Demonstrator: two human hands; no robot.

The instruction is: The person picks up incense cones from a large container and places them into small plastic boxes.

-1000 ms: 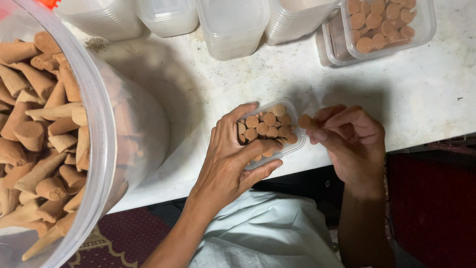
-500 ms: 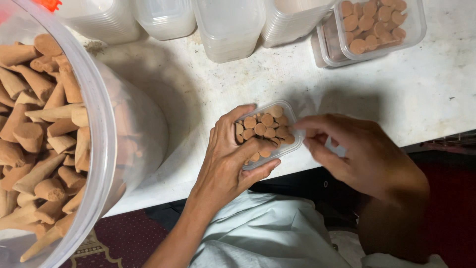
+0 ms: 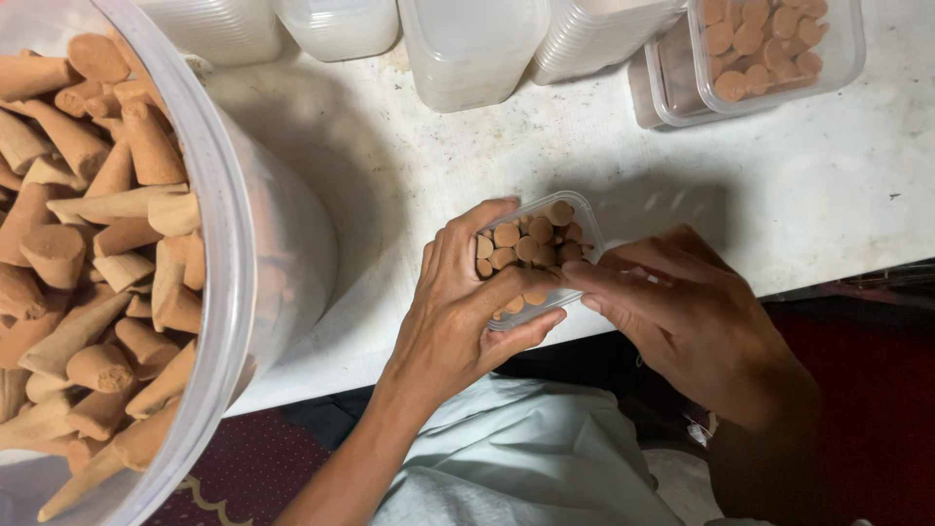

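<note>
A small clear plastic box of brown incense cones (image 3: 531, 248) sits on the white worktop (image 3: 828, 185) near its front edge, between the left hand (image 3: 453, 317) and right hand (image 3: 682, 307). A large clear plastic tub of brown cones (image 3: 107, 253) stands to its left. Behind lie stacked clear plastic boxes (image 3: 467, 49), with a filled clear plastic box (image 3: 769, 44) at the right.

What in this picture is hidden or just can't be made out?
- Small clear box, head view: its near side is covered by the left hand and right hand.
- Whether the right hand holds a cone: fingers curl over it.
- Big tub of brown cones: cut off by the left edge.
- Filled box: cut off by the top edge.
</note>
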